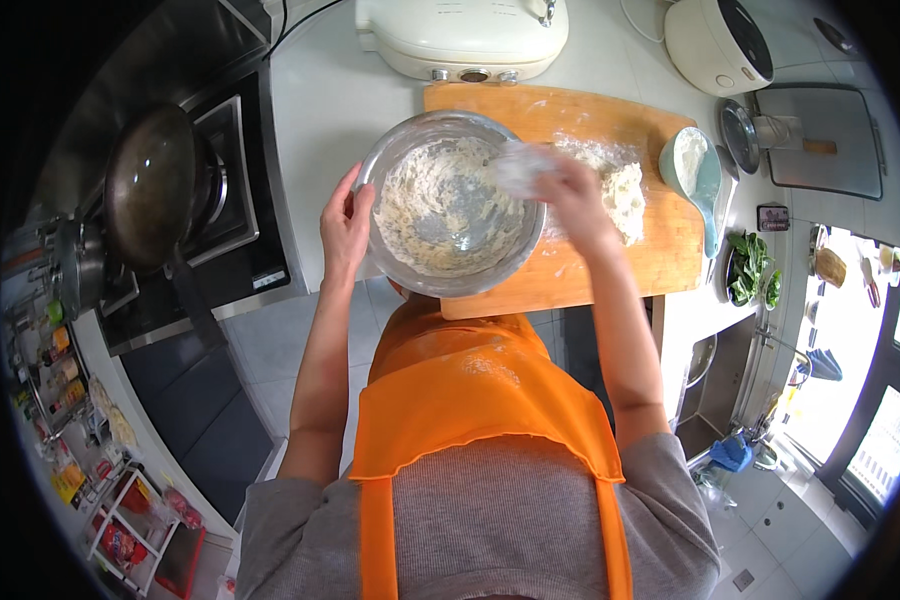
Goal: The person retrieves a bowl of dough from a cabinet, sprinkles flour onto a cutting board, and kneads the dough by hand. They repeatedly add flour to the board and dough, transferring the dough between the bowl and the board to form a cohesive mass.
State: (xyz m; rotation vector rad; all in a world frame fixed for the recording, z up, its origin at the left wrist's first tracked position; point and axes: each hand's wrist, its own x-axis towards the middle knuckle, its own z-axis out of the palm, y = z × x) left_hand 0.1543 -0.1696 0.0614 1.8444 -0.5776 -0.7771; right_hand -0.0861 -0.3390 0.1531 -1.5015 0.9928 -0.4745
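Observation:
My left hand (347,225) grips the left rim of a metal mixing bowl (450,279), whose inside is smeared with sticky dough residue. The bowl is tilted towards me over the left part of a wooden board (615,281). At the bowl's right rim, my right hand (570,191) is blurred and holds a pale, translucent object (523,169) that I cannot identify. A rough lump of dough (625,201) lies on the board just beyond my right hand, with loose flour around it. At the board's right edge is a light blue scoop (703,176) with flour in it.
A cream appliance (465,45) stands behind the board and a cream rice cooker (709,49) at the back right. A pan (154,187) sits on the stove at left. Leafy greens (748,266) and a sink (720,390) are at right.

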